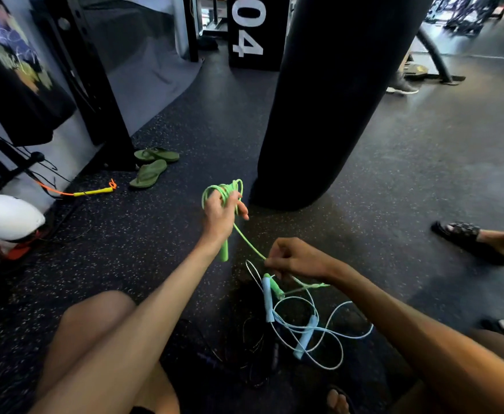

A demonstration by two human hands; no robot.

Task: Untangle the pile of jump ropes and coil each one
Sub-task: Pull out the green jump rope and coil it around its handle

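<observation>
Black rope barely visible | left hand grips green rope coils | right hand pinches strand

punching bag upright | green flip-flops beside rack base; speckled floor

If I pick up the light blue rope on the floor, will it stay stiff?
Probably not. The light blue rope lies in loose curls, so it would likely flop and dangle. Its handles look solid and would probably swing.
</observation>
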